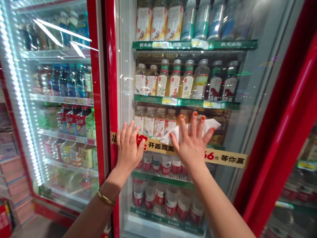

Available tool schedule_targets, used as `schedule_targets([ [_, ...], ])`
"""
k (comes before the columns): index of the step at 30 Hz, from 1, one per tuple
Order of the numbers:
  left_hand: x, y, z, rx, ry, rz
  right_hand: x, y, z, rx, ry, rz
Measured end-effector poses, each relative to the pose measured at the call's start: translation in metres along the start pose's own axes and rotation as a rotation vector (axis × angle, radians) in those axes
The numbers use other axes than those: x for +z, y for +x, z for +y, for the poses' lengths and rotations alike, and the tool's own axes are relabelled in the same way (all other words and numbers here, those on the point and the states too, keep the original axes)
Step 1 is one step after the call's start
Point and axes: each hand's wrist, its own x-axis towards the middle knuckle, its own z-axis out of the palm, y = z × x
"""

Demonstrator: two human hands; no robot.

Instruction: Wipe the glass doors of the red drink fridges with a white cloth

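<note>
A white cloth (211,125) lies flat against the glass door (126,86) of a drinks cooler, under the spread fingers of my right hand (192,142). Its ends stick out on both sides of the fingers. My left hand (129,147) rests on the glass near the door's left edge, fingers up and slightly apart, holding nothing. A gold bangle (106,197) circles my left wrist. Both hands partly cover a yellow strip with printed characters (230,158) that runs across the door.
Bottles (175,81) stand on green-edged shelves (148,99) behind the glass. A second lit cooler with a red frame (95,82) is at the left. Stacked pink boxes (18,188) sit at the far left. A red frame (279,132) borders the right side.
</note>
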Motion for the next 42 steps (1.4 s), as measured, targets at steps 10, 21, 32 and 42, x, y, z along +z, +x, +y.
schedule_targets([
  [10, 0.04, 0.022, 0.057, 0.074, -0.038, 0.003, -0.001, -0.007, 0.013, -0.114, -0.012, -0.061],
  [21, 0.036, 0.02, 0.052, 0.094, -0.037, 0.003, -0.003, -0.115, 0.04, -0.043, -0.054, -0.127],
  [32, 0.031, 0.021, 0.057, 0.055, -0.026, -0.04, -0.021, -0.116, 0.098, 0.232, -0.121, -0.104],
  [42, 0.033, 0.02, 0.053, 0.001, -0.1, -0.024, -0.017, -0.07, 0.095, 0.093, -0.135, -0.105],
])
